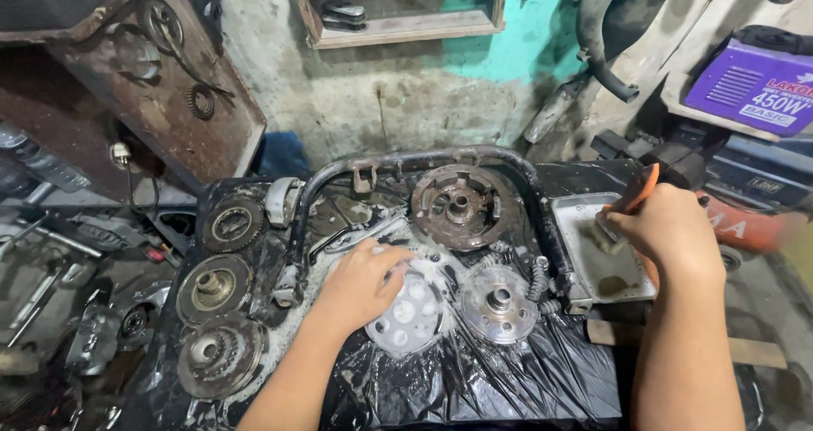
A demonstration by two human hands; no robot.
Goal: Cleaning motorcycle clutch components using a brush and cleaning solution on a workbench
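My left hand rests on a round, foam-covered metal clutch plate lying on black plastic sheeting. My right hand grips an orange-handled brush whose bristles dip into a shallow metal tray of dirty liquid at the right. Between the hands lies a round hub with springs. Behind it sits a large rusty clutch basket.
Three greasy round discs line the left side of the sheeting. A bent black metal tube frame arches over the parts. A purple box sits at upper right, a wooden shelf on the wall, and clutter at left.
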